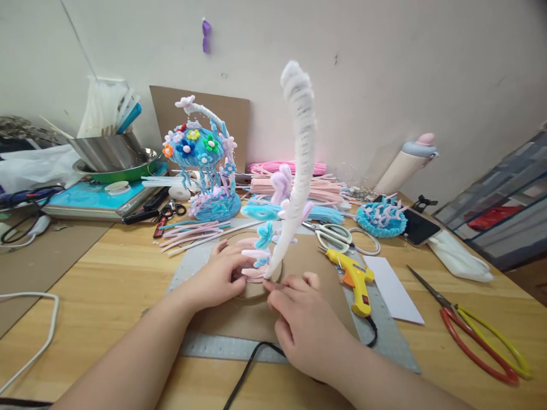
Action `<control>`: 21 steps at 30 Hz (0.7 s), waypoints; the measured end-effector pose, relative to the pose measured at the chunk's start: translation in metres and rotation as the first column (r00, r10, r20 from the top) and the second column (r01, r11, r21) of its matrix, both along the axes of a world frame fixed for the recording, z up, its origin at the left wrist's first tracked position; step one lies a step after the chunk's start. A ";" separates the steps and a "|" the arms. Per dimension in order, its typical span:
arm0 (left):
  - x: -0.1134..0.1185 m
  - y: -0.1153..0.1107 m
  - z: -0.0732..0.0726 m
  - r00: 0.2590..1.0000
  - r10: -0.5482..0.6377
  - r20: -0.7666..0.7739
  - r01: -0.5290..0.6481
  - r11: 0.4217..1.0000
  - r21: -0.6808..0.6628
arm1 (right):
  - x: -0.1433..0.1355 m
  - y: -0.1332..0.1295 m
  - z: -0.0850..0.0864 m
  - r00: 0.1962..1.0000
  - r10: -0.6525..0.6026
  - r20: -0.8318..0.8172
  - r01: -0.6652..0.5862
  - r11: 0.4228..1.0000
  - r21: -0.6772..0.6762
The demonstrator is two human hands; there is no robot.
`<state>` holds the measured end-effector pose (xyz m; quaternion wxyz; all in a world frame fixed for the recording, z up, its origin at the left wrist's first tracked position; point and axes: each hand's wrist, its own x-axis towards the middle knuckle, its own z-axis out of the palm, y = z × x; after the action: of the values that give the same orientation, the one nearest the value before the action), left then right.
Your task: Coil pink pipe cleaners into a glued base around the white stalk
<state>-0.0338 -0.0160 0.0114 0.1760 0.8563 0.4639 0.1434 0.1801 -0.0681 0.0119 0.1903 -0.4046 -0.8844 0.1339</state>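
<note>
My left hand (222, 276) loosely cups the cardboard disc's (247, 297) left edge; my half-curled right hand (305, 316) touches the chenille stem (301, 162), grip unclear. Best press evenly.

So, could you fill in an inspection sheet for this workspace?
Surface: pale wooden table; flat brown cardboard sheet over a grey mat.
Job's things: tall, curved white fuzzy stem above a round brown cardboard disc; pink fuzzy pieces beside its foot.
Clutter: yellow plastic glue gun; scissors with red and yellow handles.
Hands: left hand at the pink pieces; right hand at the stem's foot.
Cables: black cable in front; white cable at left.
Surroundings: off-white wall behind.
</note>
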 end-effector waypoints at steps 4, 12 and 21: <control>0.000 0.000 0.000 1.000 -0.012 0.021 0.012 1.000 -0.006 | 0.000 0.001 -0.002 1.000 -0.005 0.025 0.005 1.000 -0.013; 0.000 0.000 -0.001 1.000 -0.022 0.020 0.022 1.000 -0.009 | -0.003 -0.003 0.002 0.995 0.023 0.097 -0.017 0.998 -0.061; -0.001 0.000 -0.002 0.999 -0.023 0.024 0.023 1.000 -0.001 | -0.007 -0.004 0.002 0.987 0.054 0.154 -0.037 0.993 -0.112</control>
<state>-0.0348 -0.0156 0.0091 0.1838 0.8596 0.4521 0.1514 0.1726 -0.0719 0.0139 0.0947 -0.4033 -0.8971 0.1537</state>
